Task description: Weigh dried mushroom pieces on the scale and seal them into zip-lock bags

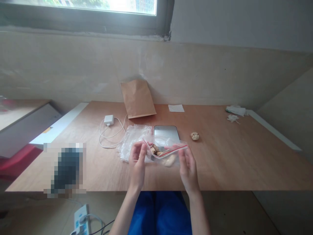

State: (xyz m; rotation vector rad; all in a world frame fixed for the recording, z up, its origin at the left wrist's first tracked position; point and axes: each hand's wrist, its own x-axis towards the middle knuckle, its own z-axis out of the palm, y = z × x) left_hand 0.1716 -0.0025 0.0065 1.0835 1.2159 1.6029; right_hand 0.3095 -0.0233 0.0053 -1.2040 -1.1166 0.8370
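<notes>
My left hand (137, 161) pinches one side of the mouth of a clear zip-lock bag (178, 149) with a red stripe. The other side of the mouth is pinched by my right hand (188, 166), and the bag's mouth is spread between them. Small brown, dried-looking pieces (155, 149) show at the bag, and a paler lump (169, 160) is seen through or below the plastic. Just behind the bag lies a flat silver kitchen scale (166, 131), its near part hidden. A stack of clear plastic bags (132, 138) lies beside my left hand.
A round, pale, cracked-looking piece (195, 136) sits right of the scale. Farther back are a brown paper bag (138, 98), a white card (176, 108) and a white charger (109, 120) with a looped cable. Crumpled tissue (233, 118) lies at the far right. A pixelated patch covers something at left.
</notes>
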